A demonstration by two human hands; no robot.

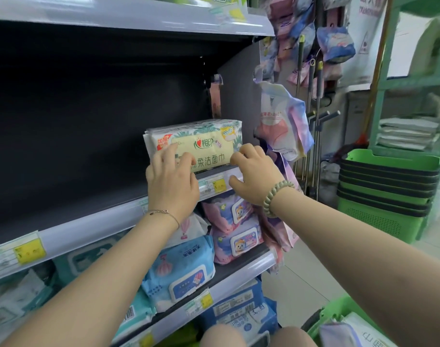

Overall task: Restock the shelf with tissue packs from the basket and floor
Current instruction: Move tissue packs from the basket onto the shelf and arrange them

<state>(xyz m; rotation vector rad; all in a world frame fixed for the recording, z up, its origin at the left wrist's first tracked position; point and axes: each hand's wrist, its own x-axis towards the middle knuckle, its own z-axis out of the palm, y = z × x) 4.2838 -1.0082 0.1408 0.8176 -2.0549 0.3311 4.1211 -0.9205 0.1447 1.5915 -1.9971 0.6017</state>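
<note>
A cream-and-green tissue pack (196, 140) stands on its long edge at the right end of the dark middle shelf (93, 220), just behind the price rail. The left hand (172, 180) lies on the pack's front, its grip spread and its fingers pressing flat. The right hand (254, 171) curls at the pack's lower right corner; I cannot tell whether that grip pinches or merely pushes. Directly below the pack sit pink wet-wipe packs (235, 229), and far below it to the right is a green basket (324, 314).

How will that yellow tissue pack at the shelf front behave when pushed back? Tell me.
The tissue pack is likely soft, not stiff: its film wrap looks puffy. Flat-sided, it should slide, not roll. Standing on edge at the shelf front, it might tip forward.
</note>
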